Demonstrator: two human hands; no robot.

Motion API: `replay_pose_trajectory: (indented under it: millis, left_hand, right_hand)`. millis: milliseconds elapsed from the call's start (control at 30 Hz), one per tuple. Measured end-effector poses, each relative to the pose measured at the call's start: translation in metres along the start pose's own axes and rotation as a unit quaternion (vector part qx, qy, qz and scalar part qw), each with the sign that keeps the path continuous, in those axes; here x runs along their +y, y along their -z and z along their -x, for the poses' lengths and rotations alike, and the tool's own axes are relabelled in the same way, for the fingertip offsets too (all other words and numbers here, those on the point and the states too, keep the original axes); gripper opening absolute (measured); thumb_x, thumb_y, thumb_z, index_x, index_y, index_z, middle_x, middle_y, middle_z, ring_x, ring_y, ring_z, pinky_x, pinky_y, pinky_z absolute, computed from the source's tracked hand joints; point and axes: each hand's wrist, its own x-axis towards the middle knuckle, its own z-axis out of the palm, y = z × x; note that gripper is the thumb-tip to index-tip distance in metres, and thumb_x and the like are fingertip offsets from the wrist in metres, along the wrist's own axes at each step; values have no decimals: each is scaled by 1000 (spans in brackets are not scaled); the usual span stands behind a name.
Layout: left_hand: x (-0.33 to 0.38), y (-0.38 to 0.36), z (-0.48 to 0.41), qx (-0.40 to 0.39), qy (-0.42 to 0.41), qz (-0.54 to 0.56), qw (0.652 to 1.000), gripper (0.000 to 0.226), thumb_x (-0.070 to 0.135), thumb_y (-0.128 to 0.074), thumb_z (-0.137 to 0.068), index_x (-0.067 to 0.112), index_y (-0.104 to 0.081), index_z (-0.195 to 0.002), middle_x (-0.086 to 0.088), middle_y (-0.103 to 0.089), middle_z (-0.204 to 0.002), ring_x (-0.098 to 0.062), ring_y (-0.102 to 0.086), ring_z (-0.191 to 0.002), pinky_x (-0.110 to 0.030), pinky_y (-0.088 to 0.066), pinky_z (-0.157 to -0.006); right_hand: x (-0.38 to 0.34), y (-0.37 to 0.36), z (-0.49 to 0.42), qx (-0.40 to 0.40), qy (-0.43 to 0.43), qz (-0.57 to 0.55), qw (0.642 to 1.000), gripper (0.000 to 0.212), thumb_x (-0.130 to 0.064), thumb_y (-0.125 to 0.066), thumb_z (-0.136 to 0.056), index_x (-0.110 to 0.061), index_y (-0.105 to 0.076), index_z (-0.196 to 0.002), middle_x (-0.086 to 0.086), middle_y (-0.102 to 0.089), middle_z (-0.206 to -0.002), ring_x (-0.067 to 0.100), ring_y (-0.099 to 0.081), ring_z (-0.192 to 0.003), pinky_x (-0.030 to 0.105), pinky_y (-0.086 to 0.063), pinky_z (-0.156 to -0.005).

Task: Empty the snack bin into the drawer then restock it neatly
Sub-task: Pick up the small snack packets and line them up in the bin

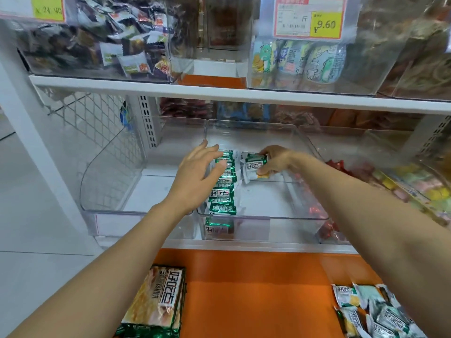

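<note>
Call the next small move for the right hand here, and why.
Probably release the packet stack the right hand pinches at the back of the clear bin, beside the row under the left hand. That starts a second row: the bin floor in front of it is bare, and loose packets wait in the orange drawer.

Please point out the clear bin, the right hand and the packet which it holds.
clear bin (268,217): head view, front rim.
right hand (277,161): head view, its back.
packet (253,165): head view, printed face.

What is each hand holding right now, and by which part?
The right hand pinches a green snack packet by its right end. The left hand holds nothing; its straight fingers rest on the row of packets.
</note>
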Motion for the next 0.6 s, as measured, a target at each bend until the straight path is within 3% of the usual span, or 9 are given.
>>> replay_pose_trajectory:
  millis: [100,233,267,333,400,500,600]
  left_hand:
    - [-4,-2,-1,14,-13,-2,1000,55,48,-33,-91,20,-56,-132,3,-46,-145,-12,-23,-143,-28,-15,-115]
    - [-6,-3,0,32,-15,-2,999,52,46,-34,-93,19,-59,-129,4,-51,-141,-11,-25,-142,-21,-14,-111]
    - [-6,-3,0,32,-13,0,999,52,46,-33,-93,19,-59,-129,5,-51,-141,-10,-25,-142,-19,-13,-110]
    - [-6,-3,1,33,-13,0,999,53,46,-33,-92,19,-58,-130,5,-50,-141,-10,-25,-142,-17,-12,-108]
    - [-7,-3,1,33,-14,-6,999,54,46,-32,-92,19,-58,-130,5,-50,-142,-10,-24,-142,-17,-12,-108]
    - [-7,-5,2,29,-17,-16,999,55,47,-31,-92,18,-57,-131,4,-50,-142,-10,-23,-143,-18,-13,-109]
    - [-7,-5,1,29,-14,-32,999,57,48,-31,-91,18,-57,-131,4,-50,-142,-10,-23,-143,-20,-14,-110]
  right_hand:
    - [6,-9,-14,8,-10,-42,999,55,-2,-69,-84,-2,-46,-134,23,-60,-120,36,-60,-110,45,-47,-101]
    - [19,-37,-38,30,21,-33,999,70,-13,-73,-78,-22,-39,-139,18,-45,-130,35,-60,-104,40,-54,-92]
    - [19,-42,-42,54,21,-31,998,71,-13,-72,-78,-22,-36,-138,15,-38,-129,34,-57,-104,39,-55,-89]
    - [21,-47,-50,114,5,-39,993,76,-9,-74,-78,-13,-25,-137,15,-31,-129,32,-47,-117,39,-50,-96]
    - [20,-47,-53,129,-18,-28,991,78,-11,-76,-78,-6,-23,-135,15,-38,-131,30,-44,-122,40,-45,-102]
    - [20,-49,-59,98,-19,-29,995,68,-9,-74,-80,-4,-32,-132,15,-56,-121,31,-56,-110,42,-51,-93]
    - [14,-52,-61,86,-11,18,996,85,-14,-72,-81,-4,-20,-147,16,-51,-129,34,-55,-114,35,-52,-85]
